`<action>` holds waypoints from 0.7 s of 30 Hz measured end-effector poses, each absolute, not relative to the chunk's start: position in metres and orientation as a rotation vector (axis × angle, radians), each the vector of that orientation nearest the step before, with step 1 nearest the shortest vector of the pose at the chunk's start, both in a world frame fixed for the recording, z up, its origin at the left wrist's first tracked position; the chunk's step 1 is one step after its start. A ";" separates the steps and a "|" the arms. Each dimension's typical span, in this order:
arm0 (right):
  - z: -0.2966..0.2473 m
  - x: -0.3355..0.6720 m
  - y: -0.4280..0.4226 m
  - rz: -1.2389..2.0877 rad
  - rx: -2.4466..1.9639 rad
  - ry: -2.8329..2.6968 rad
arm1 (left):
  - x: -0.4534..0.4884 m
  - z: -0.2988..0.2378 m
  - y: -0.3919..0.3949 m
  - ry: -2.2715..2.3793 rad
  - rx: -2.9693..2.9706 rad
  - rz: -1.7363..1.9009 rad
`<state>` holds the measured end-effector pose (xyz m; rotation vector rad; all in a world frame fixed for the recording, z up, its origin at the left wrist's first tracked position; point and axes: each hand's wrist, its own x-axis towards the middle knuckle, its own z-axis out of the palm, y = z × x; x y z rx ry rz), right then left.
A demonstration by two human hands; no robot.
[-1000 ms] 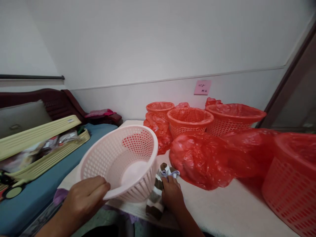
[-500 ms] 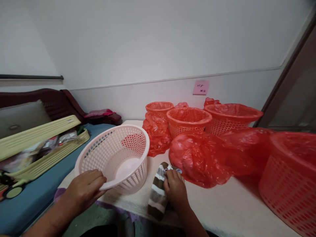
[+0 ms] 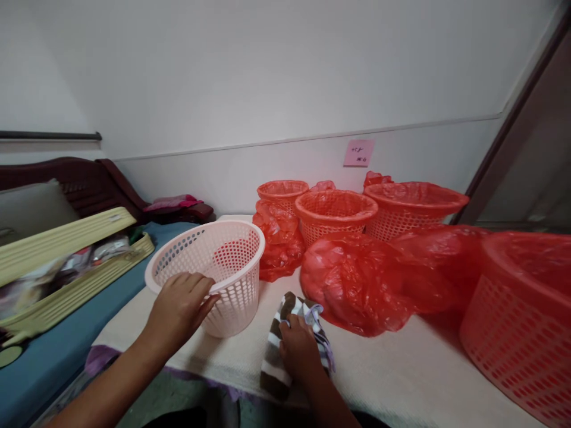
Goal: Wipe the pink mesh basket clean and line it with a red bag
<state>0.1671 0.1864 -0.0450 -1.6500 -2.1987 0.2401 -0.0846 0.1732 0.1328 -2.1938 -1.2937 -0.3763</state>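
My left hand (image 3: 182,303) is closed over the near rim of a pale pink plastic basket (image 3: 232,300), which stands on the white cloth-covered table. The basket's holed inner wall shows; its floor is mostly hidden from view. To the right, my right hand (image 3: 300,345) grips a brown, white and grey striped cloth (image 3: 273,359), fingers bent onto its middle. A loose purple-edged fold of the cloth sticks out past my fingers. The cloth lies near the table's front edge, apart from the basket. My fingertips are partly hidden in the fabric.
Several red baskets lined with red plastic bags (image 3: 336,208) stand behind and to the right. A bulging red bag (image 3: 357,285) lies beyond the striped cloth. Left is a blue-covered bed (image 3: 89,315) with a long open yellow case (image 3: 80,288). A pink note (image 3: 358,153) hangs on the wall.
The pink basket has tipped back more upright, and my left hand on its rim has risen and shifted right. At my right hand, more of the cloth's purple-edged fold has opened out.
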 end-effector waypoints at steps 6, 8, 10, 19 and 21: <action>-0.049 0.170 0.188 0.296 -1.622 -2.129 | -0.046 0.126 0.143 -1.198 -2.183 -0.622; -0.051 0.169 0.189 0.321 -1.609 -2.109 | -0.019 0.115 0.133 -1.136 -2.340 -0.680; -0.052 0.168 0.190 0.339 -1.598 -2.090 | 0.010 0.096 0.138 -1.130 -2.552 -0.761; -0.043 0.168 0.197 0.476 -1.628 -2.029 | 0.071 -0.015 0.290 -2.162 -2.506 -1.238; -0.044 0.170 0.199 0.500 -1.619 -2.023 | 0.072 -0.023 0.319 -2.300 -2.369 -1.303</action>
